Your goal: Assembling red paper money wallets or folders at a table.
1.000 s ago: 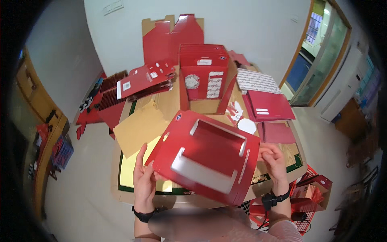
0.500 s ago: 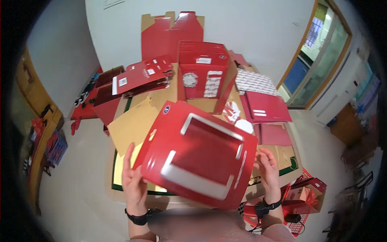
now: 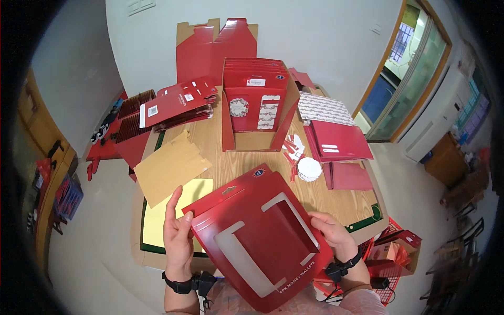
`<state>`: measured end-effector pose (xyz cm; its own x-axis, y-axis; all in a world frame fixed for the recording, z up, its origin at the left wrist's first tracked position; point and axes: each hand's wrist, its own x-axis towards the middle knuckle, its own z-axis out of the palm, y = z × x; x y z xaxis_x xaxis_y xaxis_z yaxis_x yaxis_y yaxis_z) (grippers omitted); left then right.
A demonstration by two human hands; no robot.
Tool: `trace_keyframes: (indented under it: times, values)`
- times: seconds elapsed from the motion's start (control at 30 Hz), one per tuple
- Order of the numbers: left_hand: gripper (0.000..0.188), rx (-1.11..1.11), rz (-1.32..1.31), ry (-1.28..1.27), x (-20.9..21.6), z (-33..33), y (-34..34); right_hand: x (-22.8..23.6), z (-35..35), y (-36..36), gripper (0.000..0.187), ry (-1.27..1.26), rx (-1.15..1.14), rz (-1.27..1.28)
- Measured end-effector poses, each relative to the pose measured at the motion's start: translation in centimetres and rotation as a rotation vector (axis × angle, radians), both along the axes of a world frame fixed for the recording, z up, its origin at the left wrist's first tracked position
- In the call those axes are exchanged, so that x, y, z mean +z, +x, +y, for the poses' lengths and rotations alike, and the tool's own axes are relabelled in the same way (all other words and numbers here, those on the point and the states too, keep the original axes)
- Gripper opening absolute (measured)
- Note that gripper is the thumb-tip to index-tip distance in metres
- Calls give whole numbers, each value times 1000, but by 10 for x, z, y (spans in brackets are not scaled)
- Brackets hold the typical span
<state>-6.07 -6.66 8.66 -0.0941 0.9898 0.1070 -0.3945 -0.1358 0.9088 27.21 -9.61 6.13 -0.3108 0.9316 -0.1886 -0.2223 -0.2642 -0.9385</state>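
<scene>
Close in front of me I hold a flat red window box (image 3: 257, 220) with a hang hole, tilted between both hands. My left hand (image 3: 178, 233) grips its left edge, thumb on the face and a finger reaching up past the edge. The right edge is pinched by my right hand (image 3: 336, 236), thumb on top and the other fingers mostly hidden behind. Just beyond the box lie a stack of white scalloped round tags (image 3: 309, 169) and some red and white paper pieces (image 3: 294, 148). Brown cardstock (image 3: 170, 165) and yellow sheets (image 3: 163, 215) lie near my left hand.
A red display carton (image 3: 257, 140) holding several red packs stands mid-table. More red packs (image 3: 181, 105) are piled left of it. On the right lie patterned white sheets (image 3: 325, 108), dark red folders (image 3: 341, 139) and a pink-red stack (image 3: 350, 176). A red crate (image 3: 391, 252) stands beyond the table's right edge.
The red box has come down toward me and turned clockwise. My right hand has moved onto its right edge, where its grip now shows clearly.
</scene>
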Motion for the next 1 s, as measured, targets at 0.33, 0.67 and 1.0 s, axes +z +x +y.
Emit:
trace_keyframes:
  times: [0.33, 0.67, 1.0]
  values:
    - [61, -383, -58, -48, -23, -9, -16, 9, 11, -33, 39, -136, -480, 327]
    - [54, -274, 60, -148, -27, -11, -1, -31, -11, -60, 34, -257, -118, 180]
    - [60, -193, 82, -346, -63, 8, -12, 1, -28, -48, 22, 126, 401, -468]
